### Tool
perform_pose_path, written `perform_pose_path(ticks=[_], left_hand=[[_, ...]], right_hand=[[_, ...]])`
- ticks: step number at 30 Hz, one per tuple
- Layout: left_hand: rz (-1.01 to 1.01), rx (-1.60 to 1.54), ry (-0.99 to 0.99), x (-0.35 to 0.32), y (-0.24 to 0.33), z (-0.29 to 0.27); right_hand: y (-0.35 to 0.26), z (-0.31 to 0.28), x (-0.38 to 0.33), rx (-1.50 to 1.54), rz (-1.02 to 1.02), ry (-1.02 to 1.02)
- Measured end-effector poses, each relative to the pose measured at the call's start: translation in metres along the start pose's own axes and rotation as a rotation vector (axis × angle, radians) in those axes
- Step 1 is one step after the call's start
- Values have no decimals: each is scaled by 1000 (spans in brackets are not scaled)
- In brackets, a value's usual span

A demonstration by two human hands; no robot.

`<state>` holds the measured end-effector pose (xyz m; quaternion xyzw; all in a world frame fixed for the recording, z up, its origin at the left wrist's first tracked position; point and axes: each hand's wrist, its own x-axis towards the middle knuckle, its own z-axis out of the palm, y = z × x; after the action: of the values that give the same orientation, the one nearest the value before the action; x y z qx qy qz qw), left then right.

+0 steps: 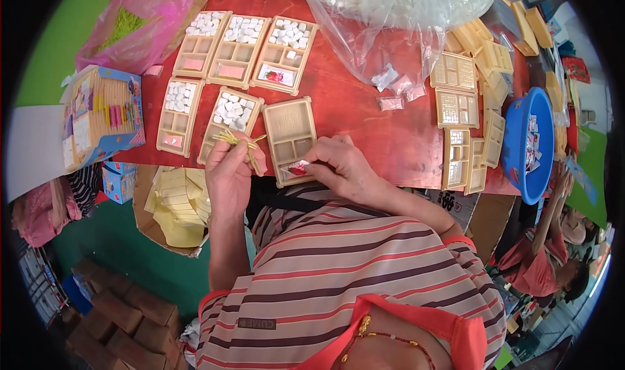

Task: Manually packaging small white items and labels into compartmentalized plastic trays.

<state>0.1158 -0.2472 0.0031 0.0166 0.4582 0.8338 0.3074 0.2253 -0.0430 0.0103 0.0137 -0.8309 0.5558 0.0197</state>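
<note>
My left hand (228,168) is closed around a small bunch of thin yellow sticks (228,137), held over the near end of a tan tray of white cubes (236,111). To its right lies another tan compartment tray (286,122) with a ribbed large section. Over that tray's near compartment, my right hand (344,168) pinches a small red and white packet (298,168). More tan trays stand behind and left, such as one holding white cubes and a printed packet (276,75) and others with pink packets (193,63).
A clear bag of white cubes (416,5) lies at the back, with loose sachets (392,103) before it. Stacked tan trays (458,109) and a blue basin of packets (535,96) fill the right. At left are a pink bag (150,12) and a display box (104,116). Other people sit at both sides.
</note>
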Motion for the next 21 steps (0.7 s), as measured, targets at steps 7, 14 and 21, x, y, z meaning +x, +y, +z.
perform_pose_path(ticks=[7,14,21], left_hand=[[7,18,16,-1,0,0],[-3,13,10,3,-3,4],[-52,5,10,1,-5,13]], right_hand=[[-12,0,-2,-616,-162,7],[-7,-2,-4,-723,-337,19],[-2,-27,7,-563,-309,24]])
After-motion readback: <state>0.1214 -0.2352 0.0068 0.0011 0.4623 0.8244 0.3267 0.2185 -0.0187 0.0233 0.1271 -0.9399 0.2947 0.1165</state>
